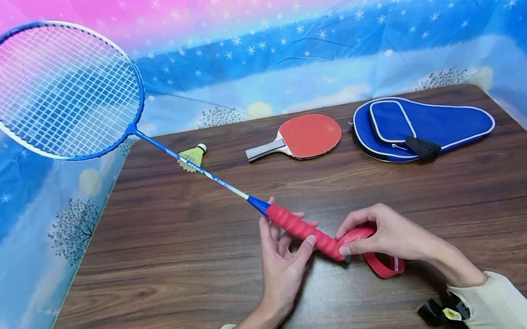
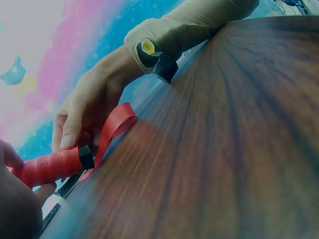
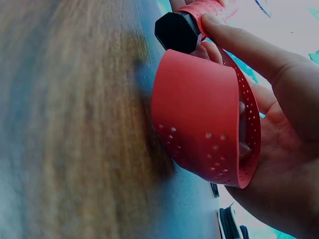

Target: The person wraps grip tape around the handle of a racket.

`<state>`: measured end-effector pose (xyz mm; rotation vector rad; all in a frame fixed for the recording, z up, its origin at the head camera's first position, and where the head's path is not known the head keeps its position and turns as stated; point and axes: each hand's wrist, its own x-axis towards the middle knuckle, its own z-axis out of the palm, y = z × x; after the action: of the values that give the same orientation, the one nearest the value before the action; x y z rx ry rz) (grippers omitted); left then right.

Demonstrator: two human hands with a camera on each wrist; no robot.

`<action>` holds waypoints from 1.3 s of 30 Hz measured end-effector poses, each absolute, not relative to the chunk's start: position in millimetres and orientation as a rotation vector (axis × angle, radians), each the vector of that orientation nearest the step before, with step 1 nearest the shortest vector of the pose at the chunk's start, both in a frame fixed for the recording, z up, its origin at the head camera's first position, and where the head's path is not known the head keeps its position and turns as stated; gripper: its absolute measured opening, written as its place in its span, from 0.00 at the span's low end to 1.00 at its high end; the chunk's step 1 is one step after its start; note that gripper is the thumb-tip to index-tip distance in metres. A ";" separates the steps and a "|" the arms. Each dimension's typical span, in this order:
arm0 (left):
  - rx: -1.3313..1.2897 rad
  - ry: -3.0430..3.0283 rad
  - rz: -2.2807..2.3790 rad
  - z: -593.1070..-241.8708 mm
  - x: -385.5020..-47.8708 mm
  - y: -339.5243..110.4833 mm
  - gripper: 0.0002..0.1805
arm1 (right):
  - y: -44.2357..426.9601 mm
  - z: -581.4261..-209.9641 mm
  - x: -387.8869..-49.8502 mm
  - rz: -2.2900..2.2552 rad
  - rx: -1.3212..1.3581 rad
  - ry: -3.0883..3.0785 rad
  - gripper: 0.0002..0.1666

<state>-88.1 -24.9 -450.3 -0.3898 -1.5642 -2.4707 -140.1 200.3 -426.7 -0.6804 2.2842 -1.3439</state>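
Observation:
A blue-and-white badminton racket (image 1: 229, 185) slants up to the left, its head raised at the upper left of the head view. Red perforated grip tape (image 3: 194, 109) is wrapped along its handle, and a loose tail of it loops beside the butt. My left hand (image 1: 283, 271) holds the wrapped handle from below, thumb on the near side and fingers behind. At the butt end, my right hand (image 1: 394, 232) pinches the tape between thumb and fingers against the handle. The black butt cap (image 3: 177, 32) shows bare in the right wrist view.
A yellow shuttlecock (image 1: 192, 157) lies behind the racket shaft. Farther back on the brown wooden table (image 1: 171, 266) are a red table tennis bat (image 1: 313, 135) and a blue zipped bat case (image 1: 447, 119). A printed cloth (image 1: 249, 37) hangs behind the table.

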 end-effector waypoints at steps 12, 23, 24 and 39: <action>-0.341 -1.532 -2.540 -450.9 -89.8 -23.3 0.42 | 199.9 -427.9 -139.1 -1.321 -0.674 2.269 0.12; -0.282 -1.484 -2.558 -451.1 -91.6 -24.2 0.44 | 201.3 -426.0 -143.9 -1.355 -0.705 2.260 0.10; -0.276 -1.477 -2.556 -451.5 -91.4 -24.0 0.44 | 201.3 -425.9 -143.7 -1.358 -0.702 2.262 0.10; -0.240 -1.478 -2.582 -448.5 -89.4 -25.1 0.45 | 201.6 -427.2 -142.5 -1.377 -0.660 2.273 0.11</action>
<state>-89.4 -25.1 -448.5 -0.2403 -1.4784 -2.5816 -142.5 201.6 -427.2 -0.6595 2.2733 -1.3768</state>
